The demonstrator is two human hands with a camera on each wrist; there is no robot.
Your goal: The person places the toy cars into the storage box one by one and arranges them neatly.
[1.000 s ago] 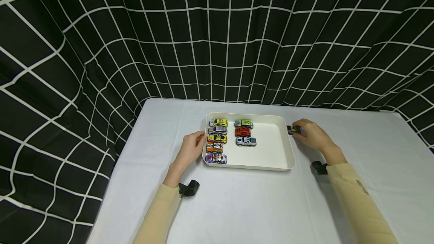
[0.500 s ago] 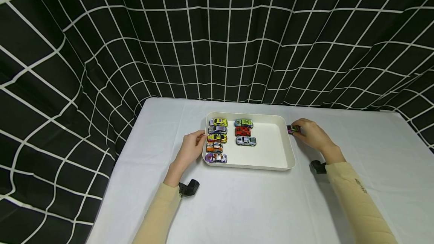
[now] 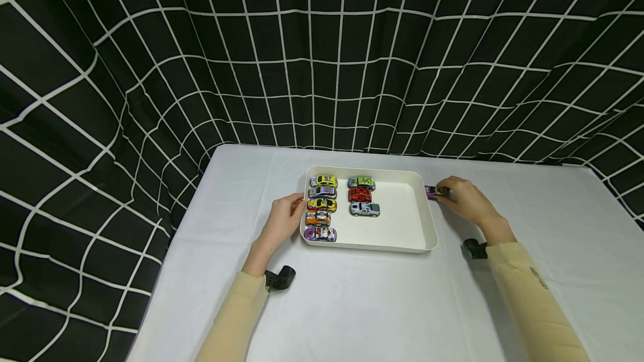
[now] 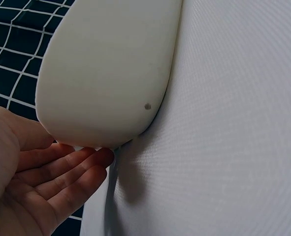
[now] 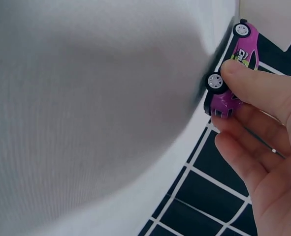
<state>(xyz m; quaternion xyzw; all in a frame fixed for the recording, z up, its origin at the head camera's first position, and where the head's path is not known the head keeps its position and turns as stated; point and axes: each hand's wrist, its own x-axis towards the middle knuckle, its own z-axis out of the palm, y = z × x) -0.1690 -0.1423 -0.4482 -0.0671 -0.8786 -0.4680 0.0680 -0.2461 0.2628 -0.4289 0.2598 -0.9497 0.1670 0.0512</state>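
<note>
A white tray (image 3: pixel 387 248) lies on the table, with toy cars in two columns. My left hand (image 3: pixel 283 218) is at its left wall. In the left wrist view, nearly straight fingers (image 4: pixel 81 187) touch the end of the tray, and the thumb lies by its edge. Just outside the tray's right wall, my right hand (image 3: pixel 465 200) pinches a purple toy car (image 5: pixel 226 101) between thumb and fingers. The car is low, its wheels close to the white cloth; whether they touch it I cannot tell.
Several cars, such as a purple-and-white toy car (image 3: pixel 320 234), line the tray's left side. A green toy car (image 3: pixel 361 183), a red toy car (image 3: pixel 360 195) and a silver toy car (image 3: pixel 364 209) form the middle column. A black gridded curtain (image 3: pixel 332 71) hangs behind the table.
My right hand has shifted very slightly on the purple car, and more of the car shows. My left hand, the tray and the cars in it look the same.
</note>
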